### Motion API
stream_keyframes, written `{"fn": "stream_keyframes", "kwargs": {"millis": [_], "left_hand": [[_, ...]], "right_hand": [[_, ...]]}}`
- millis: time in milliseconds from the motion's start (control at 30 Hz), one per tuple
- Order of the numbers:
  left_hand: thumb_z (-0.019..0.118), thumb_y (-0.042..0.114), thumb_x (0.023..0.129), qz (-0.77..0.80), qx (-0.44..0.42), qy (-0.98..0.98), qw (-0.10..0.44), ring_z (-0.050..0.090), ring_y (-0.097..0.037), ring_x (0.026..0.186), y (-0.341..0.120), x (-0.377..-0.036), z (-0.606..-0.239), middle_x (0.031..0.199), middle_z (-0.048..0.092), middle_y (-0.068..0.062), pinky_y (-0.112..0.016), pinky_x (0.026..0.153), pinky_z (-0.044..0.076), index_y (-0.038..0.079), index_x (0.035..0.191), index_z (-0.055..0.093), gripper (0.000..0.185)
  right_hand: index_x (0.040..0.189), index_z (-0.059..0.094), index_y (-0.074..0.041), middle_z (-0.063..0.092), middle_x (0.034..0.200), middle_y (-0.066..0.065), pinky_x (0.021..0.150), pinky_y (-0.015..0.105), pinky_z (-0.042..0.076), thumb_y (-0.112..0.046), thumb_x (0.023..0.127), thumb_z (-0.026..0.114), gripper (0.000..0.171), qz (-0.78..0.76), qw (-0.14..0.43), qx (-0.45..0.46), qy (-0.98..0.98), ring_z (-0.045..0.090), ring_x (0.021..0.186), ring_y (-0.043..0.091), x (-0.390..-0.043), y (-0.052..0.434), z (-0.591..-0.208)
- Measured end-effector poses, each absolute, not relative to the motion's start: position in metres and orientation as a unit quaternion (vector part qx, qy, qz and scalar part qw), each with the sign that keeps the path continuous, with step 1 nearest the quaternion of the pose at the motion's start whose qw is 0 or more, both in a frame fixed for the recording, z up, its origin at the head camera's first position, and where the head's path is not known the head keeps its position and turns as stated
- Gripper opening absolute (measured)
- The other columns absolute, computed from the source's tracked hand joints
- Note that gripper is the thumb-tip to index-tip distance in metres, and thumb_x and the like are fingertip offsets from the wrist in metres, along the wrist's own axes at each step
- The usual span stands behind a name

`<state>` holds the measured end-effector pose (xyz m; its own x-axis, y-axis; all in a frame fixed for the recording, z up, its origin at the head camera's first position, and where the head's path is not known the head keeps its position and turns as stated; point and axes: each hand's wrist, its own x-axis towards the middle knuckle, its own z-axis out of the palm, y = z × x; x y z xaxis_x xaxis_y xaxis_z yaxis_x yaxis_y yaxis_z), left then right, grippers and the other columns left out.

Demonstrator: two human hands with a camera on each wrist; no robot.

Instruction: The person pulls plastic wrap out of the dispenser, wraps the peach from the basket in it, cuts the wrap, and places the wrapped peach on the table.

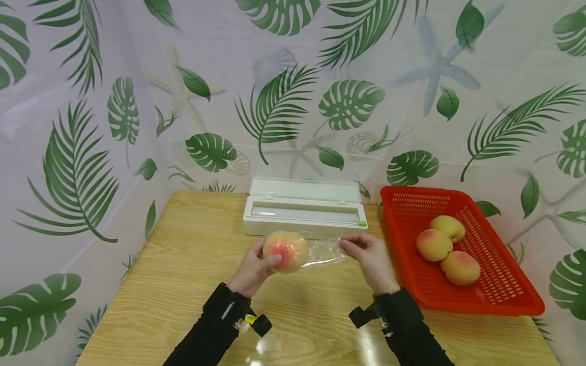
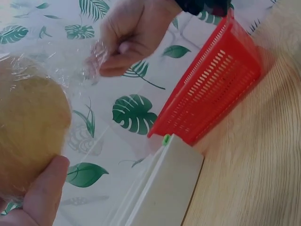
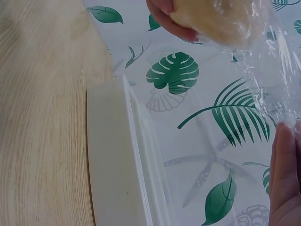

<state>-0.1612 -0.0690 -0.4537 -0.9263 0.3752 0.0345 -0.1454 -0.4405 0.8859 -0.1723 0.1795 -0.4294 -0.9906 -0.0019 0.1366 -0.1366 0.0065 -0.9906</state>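
Observation:
My left hand point(image 1: 254, 268) grips a yellow-and-pink peach point(image 1: 287, 251), thumb across its front, above the table. Clear plastic wrap point(image 1: 324, 252) covers the peach and stretches off to its right. At the loose end of that film, my right hand point(image 1: 369, 258) pinches the wrap between thumb and fingers. In the left wrist view the wrapped peach point(image 2: 33, 122) fills the left side, and the right hand point(image 2: 136, 35) holds the gathered film. The right wrist view shows the taut wrap point(image 3: 270, 70) between both hands.
Behind the hands stands a white cling-film dispenser point(image 1: 304, 226), its lid raised and a roll inside. A red plastic basket point(image 1: 476, 305) at the right holds three peaches point(image 1: 460, 268). The wooden table point(image 1: 183, 264) meets a leaf-patterned cloth backdrop point(image 1: 293, 168).

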Motion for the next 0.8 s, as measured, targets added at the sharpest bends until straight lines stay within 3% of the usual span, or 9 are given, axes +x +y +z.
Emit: {"fn": "stream_keyframes", "kwargs": {"millis": [400,800], "left_hand": [[0.070,0.024,0.071,0.852,0.181,0.465,0.161,0.050,-0.015,0.090,-0.060,-0.157,-0.450,0.103,0.053,-0.004,-0.027,0.074,0.044,0.014,0.110,0.053,0.044],[0.068,0.025,0.074,0.865,0.215,0.410,0.195,0.053,-0.011,0.087,-0.056,-0.155,-0.456,0.100,0.056,-0.001,-0.023,0.073,0.045,0.013,0.110,0.052,0.040]], "right_hand": [[0.090,0.052,0.021,0.059,0.071,0.000,0.065,0.023,0.049,0.010,0.081,0.056,0.015,0.706,0.038,0.043,-0.706,0.057,0.066,0.009,-0.181,0.164,-0.439],[0.087,0.057,0.015,0.058,0.075,0.004,0.061,0.023,0.049,0.010,0.079,0.057,0.009,0.681,0.016,0.039,-0.731,0.055,0.066,0.011,-0.181,0.141,-0.444]]}}
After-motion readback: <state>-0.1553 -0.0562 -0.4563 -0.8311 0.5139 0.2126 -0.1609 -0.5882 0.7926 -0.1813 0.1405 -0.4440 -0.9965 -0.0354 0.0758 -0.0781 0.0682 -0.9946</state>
